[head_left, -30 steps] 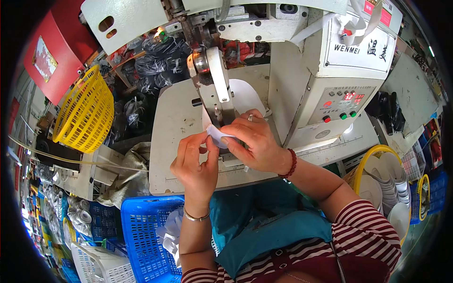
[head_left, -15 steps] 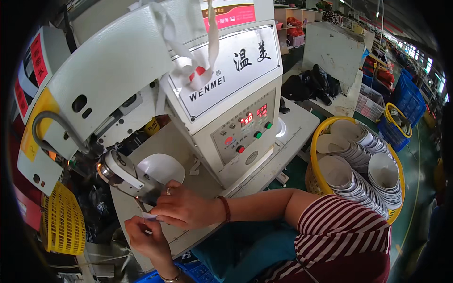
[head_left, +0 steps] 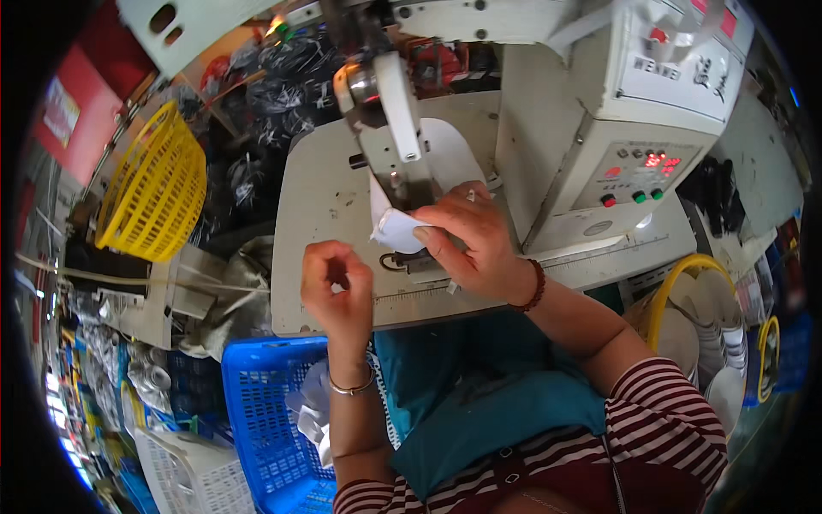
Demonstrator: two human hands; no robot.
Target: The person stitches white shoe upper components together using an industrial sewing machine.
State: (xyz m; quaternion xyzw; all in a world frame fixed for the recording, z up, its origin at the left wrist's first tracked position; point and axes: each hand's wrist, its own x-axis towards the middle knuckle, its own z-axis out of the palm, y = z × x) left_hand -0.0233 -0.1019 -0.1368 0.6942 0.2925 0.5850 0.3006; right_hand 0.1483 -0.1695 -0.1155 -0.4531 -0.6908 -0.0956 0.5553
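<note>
My right hand pinches the edge of a white curved piece between thumb and fingers. The piece is wrapped round the post under the machine's head, and part of it shows behind the post. My left hand is held apart from the piece, a little to its left above the table's front edge. Its fingers are curled and the tips meet the thumb; whether something small is between them cannot be made out.
The pale machine table carries a control box with lit red digits. Beside my left forearm stands a blue basket with white material. A yellow basket is at the far left; another, yellow-rimmed basket holds stacked white pieces.
My view has swung left and down. My hands, close together before, are now apart: the left has come away from the white piece, while the right holds it at the post.
</note>
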